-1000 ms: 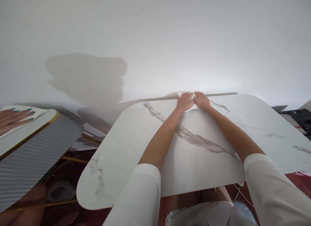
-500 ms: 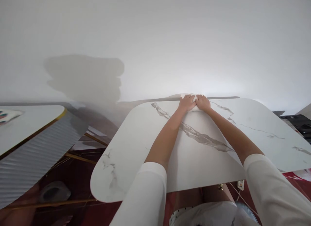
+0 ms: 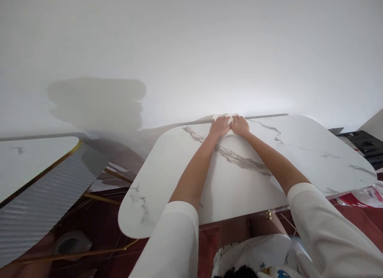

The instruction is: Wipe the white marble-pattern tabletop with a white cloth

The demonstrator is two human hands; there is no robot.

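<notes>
A white cloth (image 3: pixel 228 131), bunched up, lies at the far edge of a white marble-patterned table (image 3: pixel 167 182), close against the wall. My left hand (image 3: pixel 220 125) presses down on its left part, fingers bent over it. On the right part rests my right hand (image 3: pixel 239 125), its fingers also curled over the cloth, and the two hands nearly touch. Both arms reach straight out across the tabletop. Most of the cloth is hidden under my hands.
To the left stands a second white-topped table (image 3: pixel 38 158) with a gold edge and ribbed side. Beyond the right end is a black glossy object (image 3: pixel 365 144). A white wall (image 3: pixel 191 50) rises behind. Under the table, a dark red floor (image 3: pixel 101 226) shows, with gold bars.
The view has shifted a little, so my hands and the cloth appear slightly further left. A patterned item on the left table has left the view. Both hands stay on the cloth.
</notes>
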